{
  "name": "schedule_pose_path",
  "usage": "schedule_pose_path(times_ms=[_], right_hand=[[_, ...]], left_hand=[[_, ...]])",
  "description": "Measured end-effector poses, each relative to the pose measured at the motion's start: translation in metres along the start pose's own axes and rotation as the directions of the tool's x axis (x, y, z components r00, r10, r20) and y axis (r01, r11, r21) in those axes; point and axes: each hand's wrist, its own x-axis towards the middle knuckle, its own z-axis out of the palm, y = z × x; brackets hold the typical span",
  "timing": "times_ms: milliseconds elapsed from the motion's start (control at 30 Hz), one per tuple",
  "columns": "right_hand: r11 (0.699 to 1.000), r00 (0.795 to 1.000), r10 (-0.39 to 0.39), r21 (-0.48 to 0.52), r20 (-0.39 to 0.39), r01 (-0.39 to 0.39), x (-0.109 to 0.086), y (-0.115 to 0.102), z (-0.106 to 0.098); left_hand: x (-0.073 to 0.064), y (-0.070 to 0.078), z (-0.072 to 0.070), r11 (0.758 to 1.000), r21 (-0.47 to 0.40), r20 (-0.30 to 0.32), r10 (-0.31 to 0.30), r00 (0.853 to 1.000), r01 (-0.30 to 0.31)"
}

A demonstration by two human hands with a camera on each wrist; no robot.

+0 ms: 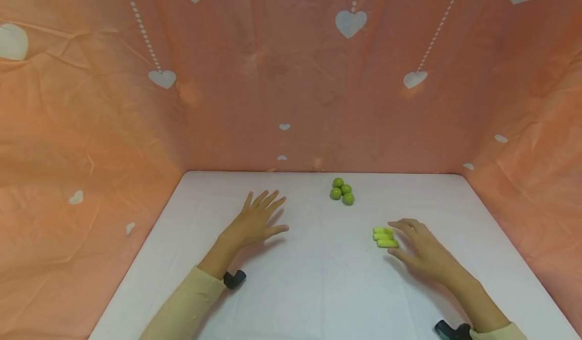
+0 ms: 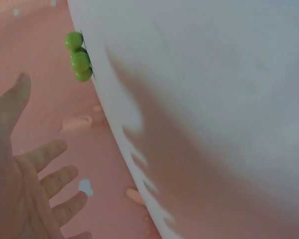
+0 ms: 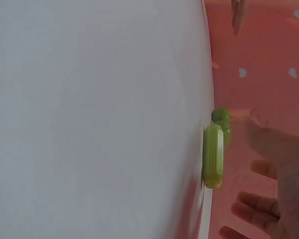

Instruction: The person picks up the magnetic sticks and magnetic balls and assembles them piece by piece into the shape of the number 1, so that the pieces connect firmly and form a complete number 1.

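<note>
Three short yellow-green sticks (image 1: 385, 237) lie side by side on the white table; in the right wrist view the nearest stick (image 3: 213, 156) looks ribbed, with blunt ends. My right hand (image 1: 420, 249) hovers at their right end, thumb and fingers spread apart with the sticks by the gap and nothing gripped. Farther back sits a cluster of several round green balls (image 1: 342, 191), like small limes, also seen as balls (image 2: 80, 61) in the left wrist view. Left of them, my left hand (image 1: 254, 224) is held over the table, fingers spread, holding nothing.
White cloth covers the table (image 1: 318, 289). Its back edge meets an orange-pink curtain (image 1: 254, 102) with white hearts, and more curtain hangs at both sides. A dark wrist camera (image 1: 234, 279) sits on the left wrist and another camera (image 1: 452, 331) on the right.
</note>
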Motion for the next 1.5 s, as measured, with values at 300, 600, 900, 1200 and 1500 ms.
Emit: schedule_pose_path(times_ms=[300, 600, 900, 1200, 1500], right_hand=[[0.998, 0.999, 0.038, 0.055, 0.011, -0.039, -0.001, 0.001, 0.003], [0.997, 1.0, 0.012, 0.071, -0.022, -0.01, 0.0, 0.003, 0.006], [0.998, 0.998, -0.014, 0.068, -0.054, 0.017, 0.001, 0.003, 0.009], [0.996, 0.999, 0.024, 0.092, -0.027, -0.021, 0.003, 0.004, 0.01], [0.996, 0.999, 0.014, 0.093, -0.029, -0.011, 0.003, 0.006, 0.011]], left_hand=[[0.016, 0.011, 0.007, 0.999, -0.005, 0.014, 0.054, 0.998, -0.054], [0.03, 0.021, 0.012, 0.999, -0.024, 0.067, 0.046, 0.997, -0.045], [0.041, 0.029, 0.017, 0.998, -0.003, 0.073, 0.059, 0.996, -0.059], [0.055, 0.03, 0.019, 0.998, -0.027, 0.074, 0.054, 0.996, -0.052], [0.066, 0.03, 0.019, 0.998, -0.054, 0.112, 0.04, 0.993, -0.034]])
